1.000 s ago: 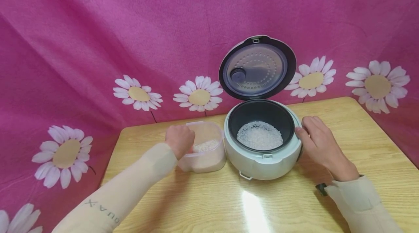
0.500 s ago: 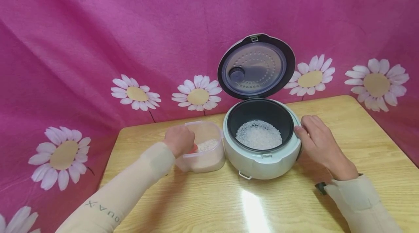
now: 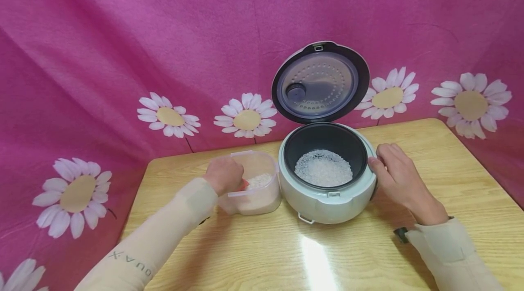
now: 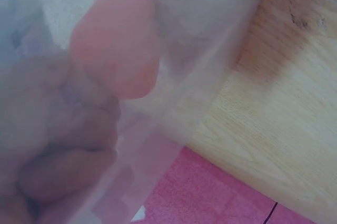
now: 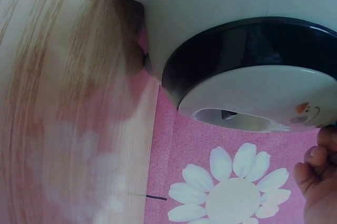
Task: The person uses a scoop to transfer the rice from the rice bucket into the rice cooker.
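My left hand reaches into a clear plastic container of rice. It grips a red scoop, whose head shows beside the fingers. In the left wrist view, curled fingers and the scoop appear hazily through the container's wall. Right of the container stands a white rice cooker, with white rice in its black inner pot. My right hand holds the cooker's right side, thumb at the rim. In the right wrist view, bent fingers meet the cooker's upper edge near a printed face.
The cooker's round lid stands raised behind the pot. A small white loop sticks out at the cooker's front foot. All this stands on a wooden table, with a pink daisy-patterned cloth behind it.
My left hand has shifted slightly left inside the container, and the red scoop shows more clearly beside it. The right hand stays on the cooker.
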### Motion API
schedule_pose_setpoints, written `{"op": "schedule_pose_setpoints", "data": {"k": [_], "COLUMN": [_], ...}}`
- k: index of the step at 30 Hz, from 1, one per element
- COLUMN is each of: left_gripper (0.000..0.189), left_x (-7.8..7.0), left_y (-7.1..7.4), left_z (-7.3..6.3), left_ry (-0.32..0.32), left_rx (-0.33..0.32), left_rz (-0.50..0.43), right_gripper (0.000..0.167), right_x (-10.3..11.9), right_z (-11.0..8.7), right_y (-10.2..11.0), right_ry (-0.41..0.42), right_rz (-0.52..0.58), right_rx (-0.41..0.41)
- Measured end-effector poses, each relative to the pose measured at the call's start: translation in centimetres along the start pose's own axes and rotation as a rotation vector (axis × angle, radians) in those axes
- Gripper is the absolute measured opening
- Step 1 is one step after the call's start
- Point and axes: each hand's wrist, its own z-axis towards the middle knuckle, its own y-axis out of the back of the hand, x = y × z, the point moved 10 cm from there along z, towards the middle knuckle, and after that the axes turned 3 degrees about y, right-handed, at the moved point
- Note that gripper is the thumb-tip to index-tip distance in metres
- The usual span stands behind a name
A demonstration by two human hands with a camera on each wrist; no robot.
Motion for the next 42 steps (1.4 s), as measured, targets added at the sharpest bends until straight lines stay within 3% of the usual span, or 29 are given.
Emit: {"op": "schedule_pose_setpoints", "data": {"k": [23,31,42], "left_gripper": [0.025,0.031,0.042], "left_x": [0.04,-0.23,-0.06], "left_y": [-0.3,0.18,0.1], "left_z": [0.38,0.53,0.6], "left_ry": [-0.021,-0.024,0.004], "left_rx": [0.012,-0.039,-0.055], "left_rz": [-0.085,-0.103,-0.142], "right_gripper": [0.012,0.013,0.011], "right_x": [-0.01,0.0,0.02], "right_z": [-0.03,-0.03,-0.12], "right_y": [-0.08,0.0,-0.09], "right_ry": [0.005,0.008,0.002], "right_rz": [-0.002,-0.003,-0.008], "right_rx": [-0.004,-0.014,-0.011]}}
